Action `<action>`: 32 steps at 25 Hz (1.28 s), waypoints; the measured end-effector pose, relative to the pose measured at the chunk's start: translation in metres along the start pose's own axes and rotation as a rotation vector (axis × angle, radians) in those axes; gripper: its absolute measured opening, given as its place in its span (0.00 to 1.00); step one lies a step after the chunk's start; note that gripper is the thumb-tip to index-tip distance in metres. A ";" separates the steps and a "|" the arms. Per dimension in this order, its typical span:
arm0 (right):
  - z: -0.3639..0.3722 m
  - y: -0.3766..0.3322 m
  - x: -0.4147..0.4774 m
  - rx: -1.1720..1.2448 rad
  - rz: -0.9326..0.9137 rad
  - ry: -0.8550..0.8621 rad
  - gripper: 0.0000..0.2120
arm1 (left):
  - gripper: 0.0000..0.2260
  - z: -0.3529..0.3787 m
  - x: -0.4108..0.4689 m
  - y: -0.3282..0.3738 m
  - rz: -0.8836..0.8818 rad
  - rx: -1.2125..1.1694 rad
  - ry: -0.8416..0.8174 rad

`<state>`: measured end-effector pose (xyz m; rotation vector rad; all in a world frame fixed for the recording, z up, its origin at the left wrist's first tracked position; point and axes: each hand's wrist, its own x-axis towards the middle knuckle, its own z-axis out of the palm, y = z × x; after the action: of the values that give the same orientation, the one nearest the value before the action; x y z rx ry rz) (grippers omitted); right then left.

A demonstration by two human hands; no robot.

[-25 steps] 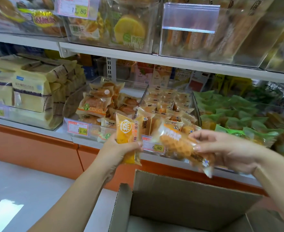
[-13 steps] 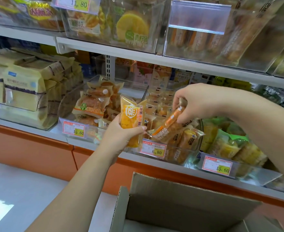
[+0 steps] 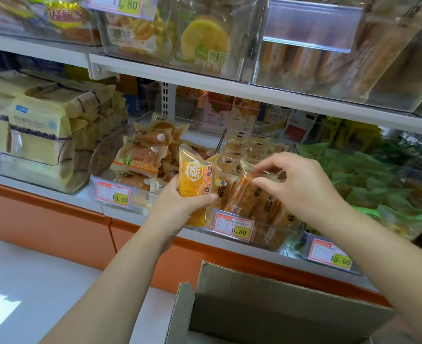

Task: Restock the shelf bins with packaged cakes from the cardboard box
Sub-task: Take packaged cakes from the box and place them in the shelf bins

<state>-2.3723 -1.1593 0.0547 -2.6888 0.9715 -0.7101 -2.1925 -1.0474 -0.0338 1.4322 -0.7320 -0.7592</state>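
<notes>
The yellow cake stood upright just in front of the middle bin, gripped from below by your left hand. Your right hand pinched the top of a brown cake standing in that bin. The box sat open below.

A shop: white shelves of clear bins, packaged cakes inside, printed price tags on the fronts.
</notes>
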 end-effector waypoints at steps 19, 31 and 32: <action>0.025 0.007 0.023 -0.075 -0.017 -0.137 0.09 | 0.24 0.002 0.001 -0.001 -0.006 -0.010 -0.002; 0.019 -0.035 0.012 0.243 -0.126 -0.289 0.27 | 0.23 -0.011 -0.023 0.013 -0.086 -0.051 -0.307; 0.021 -0.038 0.016 0.268 -0.122 -0.329 0.24 | 0.22 -0.013 -0.027 0.014 -0.096 -0.043 -0.335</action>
<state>-2.3301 -1.1397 0.0550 -2.5324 0.5905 -0.3682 -2.1970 -1.0181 -0.0195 1.3229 -0.9004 -1.0996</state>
